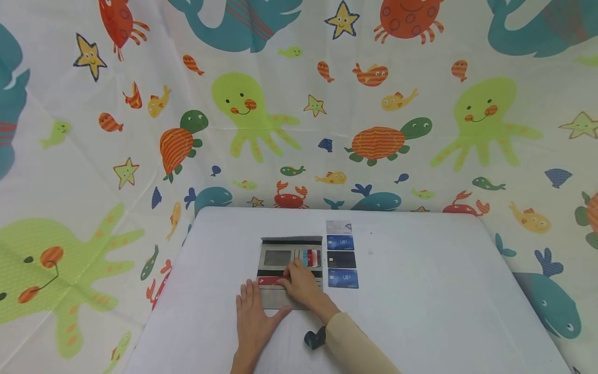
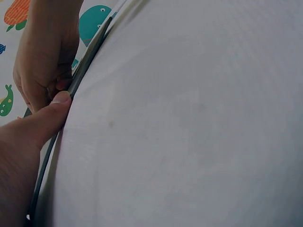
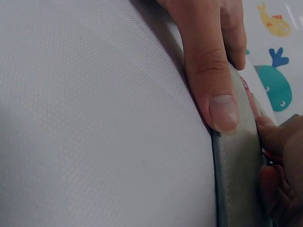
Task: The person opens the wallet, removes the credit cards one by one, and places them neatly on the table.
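The left hand (image 1: 254, 311) lay flat, fingers straight, thumb on the near edge of the open, grey, flat wallet (image 1: 275, 297) on the white desk (image 1: 430, 311). The right hand (image 1: 303, 283) pinched a flat red card (image 1: 268, 281) in the wallet. Only the right wrist view showed the line of stitches (image 3: 225, 170) by that edge. Only the head view showed, going away beside the wallet, a shiny blue card (image 1: 343, 278), a black card (image 1: 341, 259), another blue card (image 1: 340, 242) and a pale grey card (image 1: 337, 227).
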`<state>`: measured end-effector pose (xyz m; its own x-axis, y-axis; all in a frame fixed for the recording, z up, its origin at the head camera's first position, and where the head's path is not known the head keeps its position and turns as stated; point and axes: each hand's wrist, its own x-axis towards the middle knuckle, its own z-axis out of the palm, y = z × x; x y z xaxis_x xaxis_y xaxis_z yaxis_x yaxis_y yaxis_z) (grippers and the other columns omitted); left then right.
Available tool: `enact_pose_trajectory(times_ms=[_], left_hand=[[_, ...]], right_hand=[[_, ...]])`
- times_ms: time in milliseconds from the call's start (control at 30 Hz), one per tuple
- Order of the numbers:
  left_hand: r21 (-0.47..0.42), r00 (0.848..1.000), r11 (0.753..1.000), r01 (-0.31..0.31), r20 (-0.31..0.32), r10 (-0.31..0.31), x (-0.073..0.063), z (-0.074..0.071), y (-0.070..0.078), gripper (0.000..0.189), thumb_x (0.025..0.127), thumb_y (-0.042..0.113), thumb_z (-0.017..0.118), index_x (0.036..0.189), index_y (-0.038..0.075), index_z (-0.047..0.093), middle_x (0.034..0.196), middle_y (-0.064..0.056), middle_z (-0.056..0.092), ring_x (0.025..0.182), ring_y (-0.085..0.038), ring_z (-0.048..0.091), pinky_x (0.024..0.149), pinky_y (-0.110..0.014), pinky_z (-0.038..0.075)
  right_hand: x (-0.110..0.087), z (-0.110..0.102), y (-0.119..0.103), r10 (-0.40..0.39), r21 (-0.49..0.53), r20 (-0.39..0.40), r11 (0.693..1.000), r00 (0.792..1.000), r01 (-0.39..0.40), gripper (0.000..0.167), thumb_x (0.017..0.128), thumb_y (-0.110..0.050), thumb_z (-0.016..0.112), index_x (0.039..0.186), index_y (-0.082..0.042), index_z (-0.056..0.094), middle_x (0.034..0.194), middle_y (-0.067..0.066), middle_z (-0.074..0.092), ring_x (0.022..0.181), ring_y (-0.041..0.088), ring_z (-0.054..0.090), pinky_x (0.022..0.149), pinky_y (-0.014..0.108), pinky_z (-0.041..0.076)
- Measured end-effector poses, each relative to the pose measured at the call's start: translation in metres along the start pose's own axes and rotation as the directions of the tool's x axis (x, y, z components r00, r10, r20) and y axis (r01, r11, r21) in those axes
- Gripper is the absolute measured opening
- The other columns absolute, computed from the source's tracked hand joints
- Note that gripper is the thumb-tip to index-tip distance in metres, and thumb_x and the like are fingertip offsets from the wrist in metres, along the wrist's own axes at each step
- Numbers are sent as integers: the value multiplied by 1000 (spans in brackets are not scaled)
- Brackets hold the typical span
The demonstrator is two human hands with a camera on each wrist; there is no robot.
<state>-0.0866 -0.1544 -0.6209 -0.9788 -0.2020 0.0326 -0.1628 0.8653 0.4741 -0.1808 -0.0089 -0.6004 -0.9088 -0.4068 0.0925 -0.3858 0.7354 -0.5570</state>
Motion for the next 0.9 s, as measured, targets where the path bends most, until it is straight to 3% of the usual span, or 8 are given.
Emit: enact_pose_trajectory(times_ms=[300, 500, 733, 900], left_hand=[[-1, 999, 1000, -13, -38, 13, -1, 3, -1, 122, 69, 72, 75, 152, -7, 33, 162, -26, 27, 152, -45, 22, 124, -60, 16], [6, 1000, 1000, -2, -7, 2, -1, 2, 0, 121, 72, 73, 72, 153, -7, 31, 163, -25, 24, 153, -44, 19, 125, -58, 13], [-7, 1000, 1000, 9, 4, -9, 0, 1, 0, 122, 71, 72, 73, 153, -7, 29, 164, -26, 23, 153, -45, 18, 126, -57, 11], [-5, 1000, 1000, 13, 4, -13, -1, 0, 1, 122, 71, 71, 74, 154, -7, 29, 164, -26, 24, 153, -44, 18, 126, -57, 11]], right_hand=[[1, -2, -8, 67, -10, 31, 998, 997, -67, 25, 93, -34, 70, 98, -11, 61, 93, -1, 52, 72, 9, 51, 67, 25, 52], [1, 0, -10, 84, -1, 12, 996, 996, -84, 23, 95, -30, 68, 99, -11, 58, 90, 0, 55, 74, 12, 54, 69, 28, 52], [2, 1, -11, 114, 20, 2, 993, 993, -114, 22, 97, -30, 65, 100, -11, 55, 84, 0, 56, 68, 11, 52, 63, 25, 48], [3, -1, -10, 101, 18, 24, 995, 995, -102, 22, 99, -31, 64, 104, -11, 56, 89, 1, 60, 73, 11, 56, 68, 27, 53]])
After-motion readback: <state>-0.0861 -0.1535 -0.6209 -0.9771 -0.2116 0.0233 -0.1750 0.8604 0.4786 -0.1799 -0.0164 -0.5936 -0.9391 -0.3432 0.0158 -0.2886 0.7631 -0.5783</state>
